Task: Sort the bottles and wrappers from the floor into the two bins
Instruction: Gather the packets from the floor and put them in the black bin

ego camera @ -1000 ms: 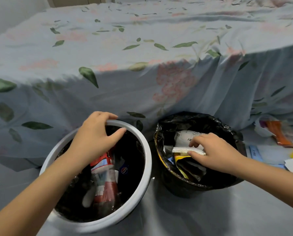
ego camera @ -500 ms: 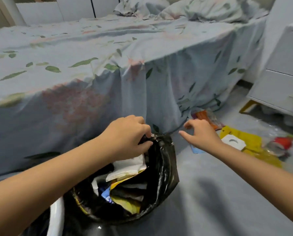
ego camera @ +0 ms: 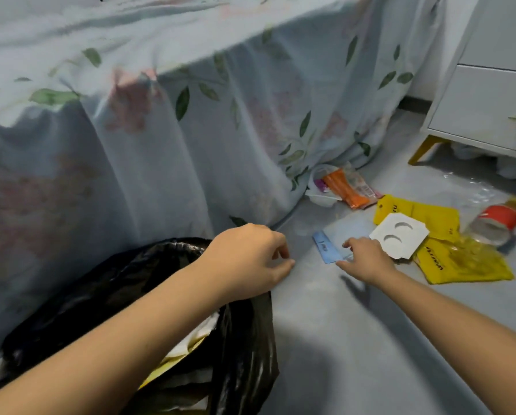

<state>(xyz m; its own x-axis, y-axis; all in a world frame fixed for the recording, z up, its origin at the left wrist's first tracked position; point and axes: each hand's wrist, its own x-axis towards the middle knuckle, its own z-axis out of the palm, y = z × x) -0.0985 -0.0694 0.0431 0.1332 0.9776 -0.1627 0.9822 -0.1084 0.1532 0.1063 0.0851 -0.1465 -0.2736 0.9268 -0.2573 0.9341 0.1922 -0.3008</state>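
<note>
Beside the bed (ego camera: 191,130), your black-lined bin (ego camera: 149,283) already holds wrappers. Still on the floor (ego camera: 355,339): yellow bags (ego camera: 460,262), a red-labelled bottle (ego camera: 496,224), orange wrappers (ego camera: 345,188). Your left hand (ego camera: 247,262) hangs loosely curled, holding nothing; your right hand (ego camera: 367,259) pinches the blue packet (ego camera: 325,248).

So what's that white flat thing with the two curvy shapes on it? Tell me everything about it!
The white card looks like thin stiff cardboard or plastic, with cut-off corners and two crescent-shaped hollows pressed into its face. It lies flat on the floor, resting partly on the yellow wrapper and overlapping the clear blue-edged packet. The right hand is just beside its lower left edge, fingers on the packet; whether it touches the card is unclear.
</note>
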